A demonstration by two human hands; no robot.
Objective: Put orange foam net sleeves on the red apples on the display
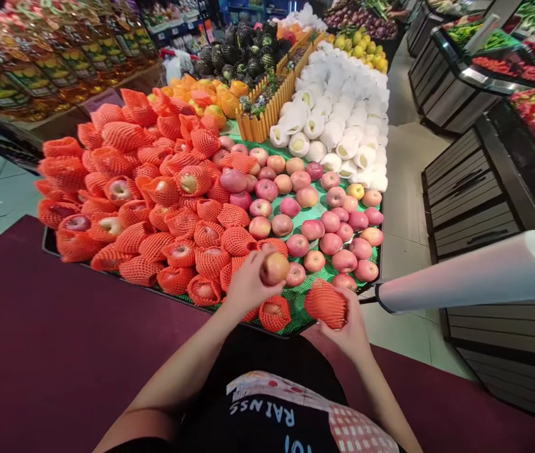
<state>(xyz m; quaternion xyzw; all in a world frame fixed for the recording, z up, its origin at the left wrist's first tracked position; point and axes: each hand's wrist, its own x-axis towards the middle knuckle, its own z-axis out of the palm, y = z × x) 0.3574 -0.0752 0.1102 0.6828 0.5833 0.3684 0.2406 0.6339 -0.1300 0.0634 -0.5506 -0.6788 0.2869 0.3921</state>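
My left hand [247,284] holds a bare red-yellow apple [274,268] just above the front edge of the fruit stand. My right hand [349,330] grips an empty orange foam net sleeve [326,304] beside it, a little lower and to the right. Between the two hands an apple in an orange net [275,313] lies on the green mat [302,292]. Several bare apples [315,217] lie on the mat right behind my hands.
A big heap of net-wrapped apples [144,201] fills the stand's left half. White-wrapped fruit [337,113], oranges and pineapples lie further back. A roll of plastic bags [479,270] sticks out at the right. Dark crates [479,195] line the aisle.
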